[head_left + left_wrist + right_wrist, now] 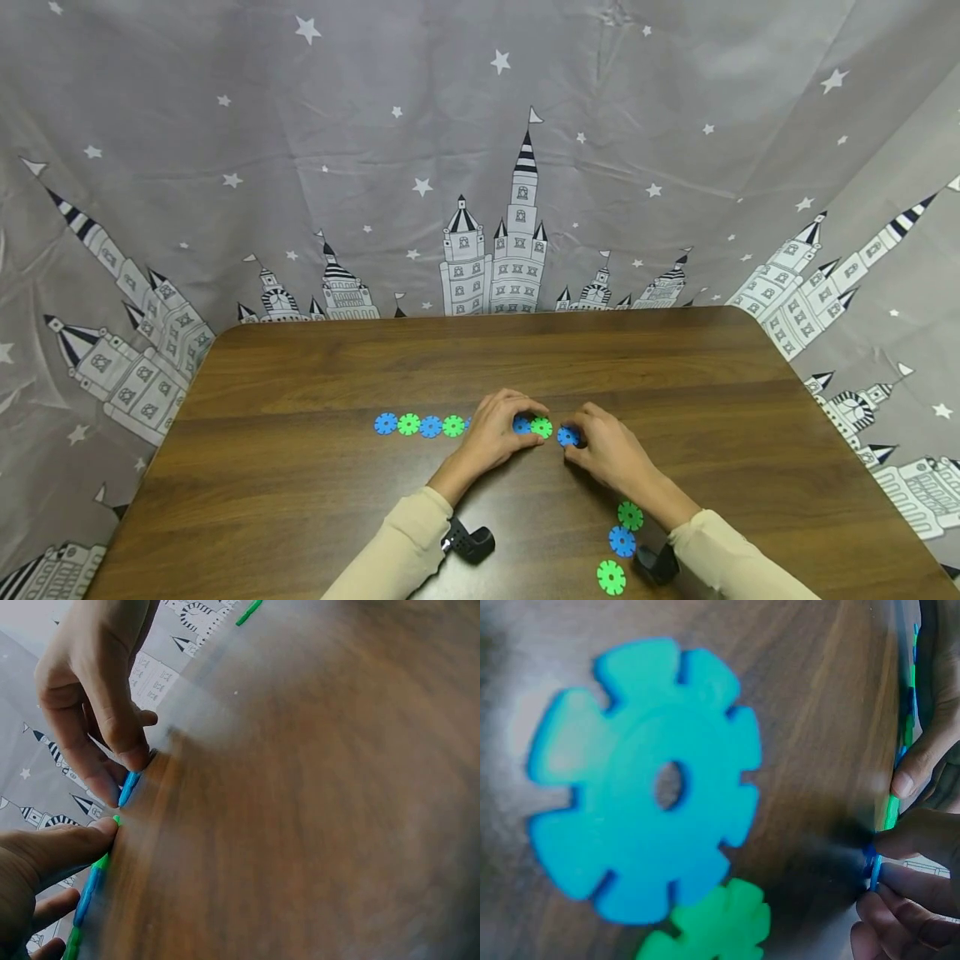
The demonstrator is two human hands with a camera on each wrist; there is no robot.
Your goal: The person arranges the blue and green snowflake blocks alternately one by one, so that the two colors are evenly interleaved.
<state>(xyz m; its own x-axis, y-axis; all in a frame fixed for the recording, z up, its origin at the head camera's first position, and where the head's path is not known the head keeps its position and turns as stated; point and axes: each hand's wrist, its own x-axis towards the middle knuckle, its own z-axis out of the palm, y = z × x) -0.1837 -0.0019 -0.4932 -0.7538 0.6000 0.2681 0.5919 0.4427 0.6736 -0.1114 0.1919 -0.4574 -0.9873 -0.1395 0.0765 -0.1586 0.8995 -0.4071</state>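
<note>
Head view puts three loose discs (622,535) nearest me on the bench (285,517), by the right sleeve (735,558), probably for easy reach. Beyond them, the right hand (611,450) pinches a blue disc (566,437) by its rim, I judge to leave its facing slots free. Just beside it, the left hand (495,429) grips the green disc (542,427) at the row's end, likely to steady it. I see that row (408,424) run leftward, partly hidden by the hand: flat, round pieces alternating blue and green, with notched rims and centre holes. Behind hangs grey castle-print fabric (375,208).
</note>
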